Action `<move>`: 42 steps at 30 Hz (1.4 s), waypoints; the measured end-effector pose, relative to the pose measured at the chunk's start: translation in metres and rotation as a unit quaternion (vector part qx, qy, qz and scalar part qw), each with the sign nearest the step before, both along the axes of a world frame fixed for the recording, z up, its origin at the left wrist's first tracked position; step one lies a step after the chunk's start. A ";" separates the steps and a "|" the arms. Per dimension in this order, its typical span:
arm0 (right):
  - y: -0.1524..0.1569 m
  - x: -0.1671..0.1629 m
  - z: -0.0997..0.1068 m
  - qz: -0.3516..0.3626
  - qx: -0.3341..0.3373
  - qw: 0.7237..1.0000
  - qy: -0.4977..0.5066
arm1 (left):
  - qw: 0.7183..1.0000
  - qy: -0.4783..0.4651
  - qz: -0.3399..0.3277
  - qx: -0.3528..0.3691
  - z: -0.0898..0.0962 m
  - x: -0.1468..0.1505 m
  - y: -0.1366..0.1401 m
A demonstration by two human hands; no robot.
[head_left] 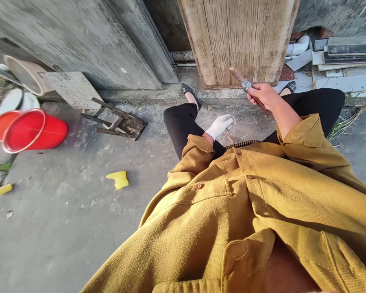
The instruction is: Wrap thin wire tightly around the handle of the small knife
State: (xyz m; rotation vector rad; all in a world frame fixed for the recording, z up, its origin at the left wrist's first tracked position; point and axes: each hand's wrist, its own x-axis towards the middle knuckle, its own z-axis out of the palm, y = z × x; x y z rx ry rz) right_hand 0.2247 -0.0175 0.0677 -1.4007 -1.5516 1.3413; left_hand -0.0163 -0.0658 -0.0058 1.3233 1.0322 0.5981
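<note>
My bare right hand (262, 97) grips a wooden stick (236, 74) held at a slant over my lap. Thin grey wire (246, 85) is wound in a thick coil round the stick, just beyond my fingers. From the coil a fine strand runs down towards my left hand (221, 126), which wears a white work glove. The gloved fingers are curled closed on that strand, below and left of the stick. The stick's lower end shows partly beneath my right hand.
A wooden panel (232, 40) leans on the wall ahead. Left of my legs lies a tipped small wooden stool (122, 120), with red buckets (49, 130) farther left. A yellow scrap (118, 179) is on the concrete. Stacked boards (347, 61) and a white pipe (300, 45) are at right.
</note>
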 end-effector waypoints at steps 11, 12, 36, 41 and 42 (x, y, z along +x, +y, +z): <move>0.006 -0.008 -0.019 0.198 -0.076 0.853 -0.477 | 0.995 0.017 -0.097 0.021 0.008 0.004 -0.006; 0.004 -0.008 -0.020 0.246 -0.116 0.837 -0.476 | 0.995 0.028 -0.090 0.031 0.009 0.003 -0.005; 0.006 -0.008 -0.021 0.115 -0.019 0.902 -0.416 | 0.992 0.025 -0.112 0.051 0.005 0.008 -0.002; -0.008 -0.010 -0.020 0.391 -0.223 0.808 -0.382 | 0.994 0.057 -0.061 0.070 0.007 0.000 0.001; -0.010 -0.008 -0.017 0.425 -0.228 0.804 -0.346 | 0.994 0.061 -0.050 0.071 0.006 -0.001 0.002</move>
